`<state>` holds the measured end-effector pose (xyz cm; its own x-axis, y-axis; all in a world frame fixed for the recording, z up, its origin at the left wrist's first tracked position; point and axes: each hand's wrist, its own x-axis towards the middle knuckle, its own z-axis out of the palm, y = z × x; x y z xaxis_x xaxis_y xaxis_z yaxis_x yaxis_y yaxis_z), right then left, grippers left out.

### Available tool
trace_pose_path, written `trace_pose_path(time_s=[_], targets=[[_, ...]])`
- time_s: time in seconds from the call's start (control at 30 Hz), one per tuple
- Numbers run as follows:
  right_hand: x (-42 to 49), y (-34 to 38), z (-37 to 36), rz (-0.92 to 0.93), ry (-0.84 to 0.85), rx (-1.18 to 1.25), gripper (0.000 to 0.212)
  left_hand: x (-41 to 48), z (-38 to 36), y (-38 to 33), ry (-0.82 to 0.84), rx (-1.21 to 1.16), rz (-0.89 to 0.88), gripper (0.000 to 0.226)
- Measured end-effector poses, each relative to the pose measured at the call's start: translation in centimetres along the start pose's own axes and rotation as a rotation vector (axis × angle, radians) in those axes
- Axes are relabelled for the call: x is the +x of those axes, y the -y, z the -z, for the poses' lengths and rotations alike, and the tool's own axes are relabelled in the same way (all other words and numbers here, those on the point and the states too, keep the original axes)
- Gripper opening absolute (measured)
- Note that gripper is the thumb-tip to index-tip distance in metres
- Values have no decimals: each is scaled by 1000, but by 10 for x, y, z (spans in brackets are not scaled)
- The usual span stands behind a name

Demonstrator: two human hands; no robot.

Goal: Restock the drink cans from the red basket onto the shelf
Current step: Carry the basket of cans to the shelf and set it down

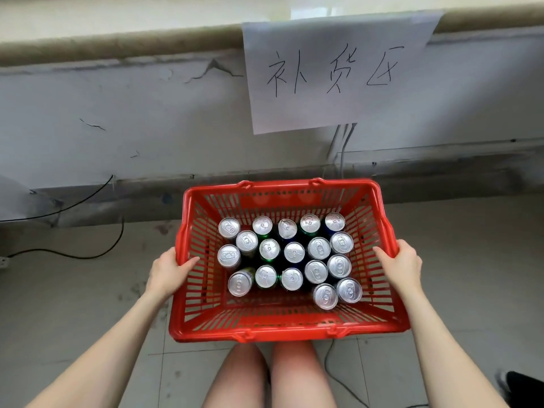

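A red plastic basket [282, 328] sits in front of me, above my knees. Several drink cans [294, 252] stand upright inside it, their silver tops facing up; some have green or blue sides. My left hand [169, 270] grips the basket's left rim, thumb inside the wall. My right hand [401, 265] grips the right rim the same way. No shelf is in view.
A grey wall with cracks stands just behind the basket, with a white paper sign [332, 75] bearing handwritten characters taped to a ledge. Black cables [97, 251] trail over the tiled floor at left. A dark shoe [521, 387] shows at the bottom right.
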<state>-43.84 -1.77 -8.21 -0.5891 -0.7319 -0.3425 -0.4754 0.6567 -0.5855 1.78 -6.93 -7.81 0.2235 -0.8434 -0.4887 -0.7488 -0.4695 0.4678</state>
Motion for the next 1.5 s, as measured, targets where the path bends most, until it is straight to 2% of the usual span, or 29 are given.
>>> trace_pose_path(time_s=[0.13,0.3,0.47,0.73,1.1,1.3,1.5], targets=[[12,-2,-1,-43,68,38,10,10,0,6,58,-116,56,5],[15,3,-2,-91,68,52,4,8,4,1,63,-128,60,5],[6,12,5,-97,54,32,9,-7,11,-6,19,-107,71,7],[-29,44,23,-78,109,-44,10,-62,44,10,-44,-111,178,8],[-85,169,33,116,301,-127,8,-172,129,68,-192,-286,385,11],[-121,257,-16,318,425,-196,5,-213,161,140,-350,-445,496,24],[-185,344,-93,488,558,-247,8,-246,204,206,-488,-482,615,7]])
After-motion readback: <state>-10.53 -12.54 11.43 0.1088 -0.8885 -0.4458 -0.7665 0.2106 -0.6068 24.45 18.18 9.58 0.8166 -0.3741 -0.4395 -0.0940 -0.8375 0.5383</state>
